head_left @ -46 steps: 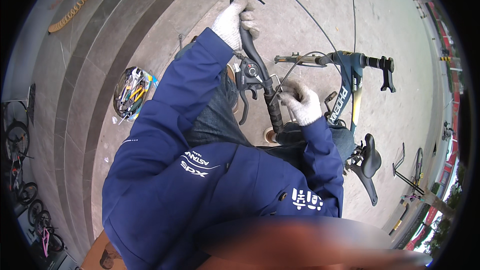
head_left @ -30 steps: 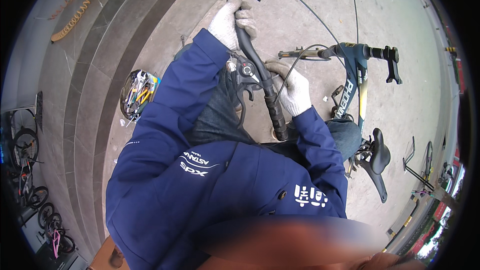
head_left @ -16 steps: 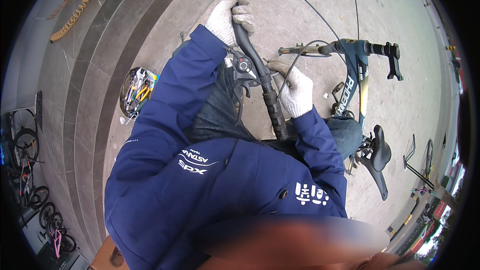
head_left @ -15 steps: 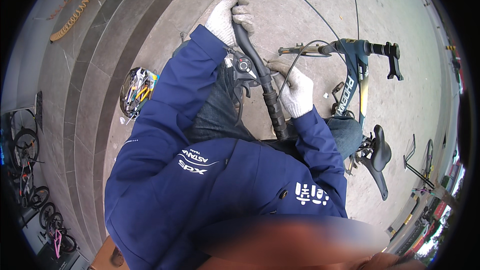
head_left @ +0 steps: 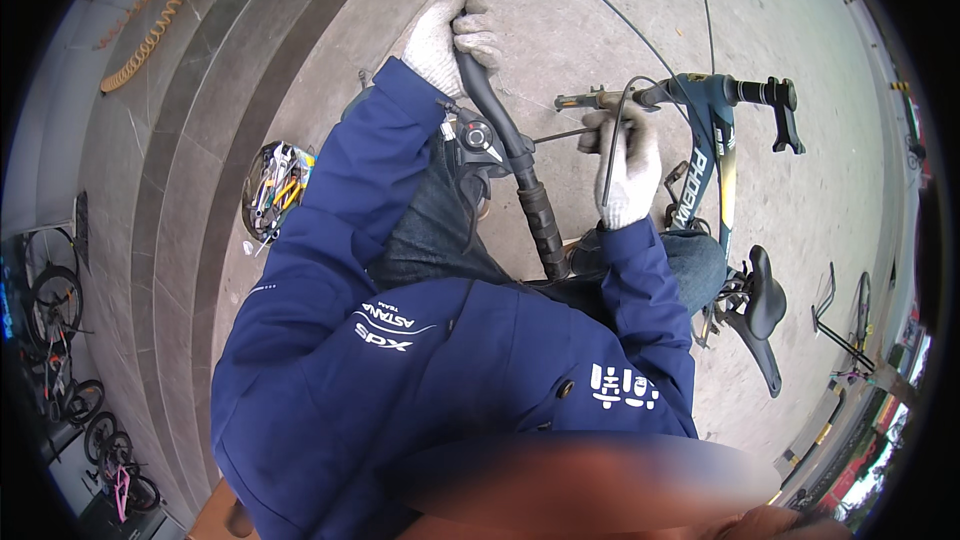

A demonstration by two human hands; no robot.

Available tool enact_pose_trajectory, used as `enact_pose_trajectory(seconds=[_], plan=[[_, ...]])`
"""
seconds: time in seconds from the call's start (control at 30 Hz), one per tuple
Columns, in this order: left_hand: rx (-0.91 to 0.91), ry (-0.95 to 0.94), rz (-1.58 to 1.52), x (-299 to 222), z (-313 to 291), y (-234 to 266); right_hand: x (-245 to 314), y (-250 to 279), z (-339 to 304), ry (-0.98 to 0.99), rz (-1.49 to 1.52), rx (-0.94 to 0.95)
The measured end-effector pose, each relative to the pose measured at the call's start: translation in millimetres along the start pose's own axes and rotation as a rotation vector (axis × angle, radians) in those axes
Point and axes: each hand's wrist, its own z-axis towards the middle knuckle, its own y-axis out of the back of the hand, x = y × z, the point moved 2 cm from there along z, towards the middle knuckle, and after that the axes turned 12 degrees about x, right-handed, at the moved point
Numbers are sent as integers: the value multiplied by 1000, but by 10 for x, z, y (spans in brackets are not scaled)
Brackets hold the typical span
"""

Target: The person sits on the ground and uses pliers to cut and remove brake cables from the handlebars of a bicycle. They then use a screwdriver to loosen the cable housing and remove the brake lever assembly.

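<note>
On the grey paved ground (head_left: 300,60), by the step edge at left, lies a round tray of mixed hand tools (head_left: 272,188). The white-gloved left hand (head_left: 447,32) is closed around the black bicycle handlebar (head_left: 505,145), as before. The gloved right hand (head_left: 628,165) has risen slightly since a moment ago and now pinches a thin black cable (head_left: 610,140). Right of it lies a dark blue bicycle frame (head_left: 712,165). Bicycles stand at far left.
</note>
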Motion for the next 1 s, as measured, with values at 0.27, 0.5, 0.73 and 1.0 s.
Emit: enact_pose_trajectory(seconds=[0.27, 0.5, 0.73, 1.0], plan=[[178, 22, 9, -12, 27, -68, 51, 272, 19, -37, 441, -99], [253, 73, -11, 26, 40, -90, 163, 156, -59, -17, 337, -54], [199, 51, 30, -1, 40, -53, 122, 159, -56, -12, 351, 11], [61, -8, 87, 8, 21, 11, -15, 273, 24, -11, 389, 74]])
